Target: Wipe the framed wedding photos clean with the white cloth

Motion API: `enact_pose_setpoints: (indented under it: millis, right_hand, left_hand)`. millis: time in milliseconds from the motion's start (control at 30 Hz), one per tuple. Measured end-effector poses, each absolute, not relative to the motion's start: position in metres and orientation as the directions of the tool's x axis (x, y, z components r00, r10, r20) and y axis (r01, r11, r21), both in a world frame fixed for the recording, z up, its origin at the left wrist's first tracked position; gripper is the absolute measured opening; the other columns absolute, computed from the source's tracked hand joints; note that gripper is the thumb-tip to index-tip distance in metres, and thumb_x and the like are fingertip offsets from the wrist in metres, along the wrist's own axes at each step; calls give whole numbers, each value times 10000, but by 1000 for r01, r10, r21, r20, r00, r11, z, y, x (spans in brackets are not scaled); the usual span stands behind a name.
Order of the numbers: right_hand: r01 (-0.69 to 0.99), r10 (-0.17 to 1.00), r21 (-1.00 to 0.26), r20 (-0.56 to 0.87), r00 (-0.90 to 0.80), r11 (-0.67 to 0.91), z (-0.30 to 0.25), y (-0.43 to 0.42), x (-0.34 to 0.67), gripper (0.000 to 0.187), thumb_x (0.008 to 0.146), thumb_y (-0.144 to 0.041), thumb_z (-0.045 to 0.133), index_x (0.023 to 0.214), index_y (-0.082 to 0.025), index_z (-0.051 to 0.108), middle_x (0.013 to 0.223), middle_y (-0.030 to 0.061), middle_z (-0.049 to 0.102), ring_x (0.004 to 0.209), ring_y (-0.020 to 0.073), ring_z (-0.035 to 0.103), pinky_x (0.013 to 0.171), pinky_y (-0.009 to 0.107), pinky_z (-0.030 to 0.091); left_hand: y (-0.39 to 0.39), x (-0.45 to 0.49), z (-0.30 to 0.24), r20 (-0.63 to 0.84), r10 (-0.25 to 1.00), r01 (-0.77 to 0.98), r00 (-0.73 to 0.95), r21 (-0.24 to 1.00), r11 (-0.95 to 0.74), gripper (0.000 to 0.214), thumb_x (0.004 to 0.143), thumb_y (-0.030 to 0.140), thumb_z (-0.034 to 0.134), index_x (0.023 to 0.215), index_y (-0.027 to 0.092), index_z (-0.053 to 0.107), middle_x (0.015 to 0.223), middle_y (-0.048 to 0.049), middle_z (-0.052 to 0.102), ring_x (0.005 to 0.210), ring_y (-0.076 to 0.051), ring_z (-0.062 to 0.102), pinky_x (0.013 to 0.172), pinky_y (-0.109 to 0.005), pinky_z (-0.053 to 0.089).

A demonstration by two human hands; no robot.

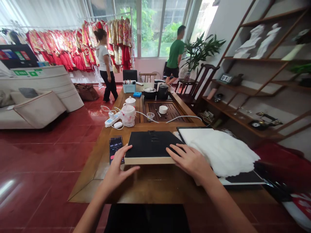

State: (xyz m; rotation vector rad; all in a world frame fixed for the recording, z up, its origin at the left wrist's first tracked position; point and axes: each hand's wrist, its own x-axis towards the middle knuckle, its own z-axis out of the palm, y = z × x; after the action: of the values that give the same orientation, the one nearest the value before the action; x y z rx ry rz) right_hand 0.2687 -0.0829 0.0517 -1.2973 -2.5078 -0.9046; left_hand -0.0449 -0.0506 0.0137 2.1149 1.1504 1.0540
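Observation:
A flat black box (148, 145) with a pale beige front side lies before me on the wooden table, a small black tab on its lid. My left hand (118, 168) is at the box's left front corner, fingertips against the edge and thumb stretched out apart from the fingers. Over the right end of the box, my right hand (190, 158) rests with its fingers extended on the lid; its thumb is hidden. Beside the left hand lies a phone (116, 145) with a running timer. Fluffy white material (223, 152) is heaped on a black-and-white board (243, 178) to the right.
On the table (97, 181) stand a pink-white mug (128, 116), a lidded white cup (130, 101), a power strip (112, 119) and a white bowl (163, 109). A white cable (184, 116) crosses it. Two people walk beyond. Shelves (262, 61) line the right.

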Motion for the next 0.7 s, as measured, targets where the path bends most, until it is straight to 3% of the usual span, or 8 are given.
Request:
enact_pose_setpoints:
  millis: [100,267,433,567,700]
  right_hand:
    - [766,668,451,394,-632,458,69,-68,272,349,862,-244,595,1207,-194,571,1149,73,664,948,235,596,694,320,441]
    - [760,693,418,336,-638,497,97,-39,280,333,885,-296,568,1199,-187,543,1054,63,675,861,209,608,589,299,398]
    - [818,774,237,267,-574,525,133,-2,283,325,950,-464,421,1161,-246,537,1071,59,674,922,213,621,637,279,383]
    - [838,819,126,179,-545,531,162,26,283,378,934,-563,373,1071,-259,549,987,50,675,891,236,622,660,287,369]
    - [835,828,20,120,-548,550,181,51,285,449,879,-644,408,992,-237,562,859,40,646,775,217,598,648,282,368]
  left_hand:
    - [-33,-46,20,437,831,421,343,720,-552,494,895,313,584,1355,303,405,1356,-70,487,1274,-221,460,1079,-412,354]
    - [-1,-44,26,540,788,416,295,670,-615,399,900,250,547,1293,262,481,1216,-70,554,1132,-199,535,994,-367,415]
    - [37,-39,28,602,761,399,241,653,-643,266,892,330,560,1134,222,583,1155,-72,571,1093,-196,544,941,-323,442]
    - [65,-31,28,541,791,365,287,701,-612,295,900,345,537,1157,202,559,1214,-85,565,1151,-205,516,964,-321,420]
    - [76,-24,26,468,839,289,276,792,-537,277,922,387,477,1088,179,552,1042,-64,621,1003,-183,572,902,-283,432]
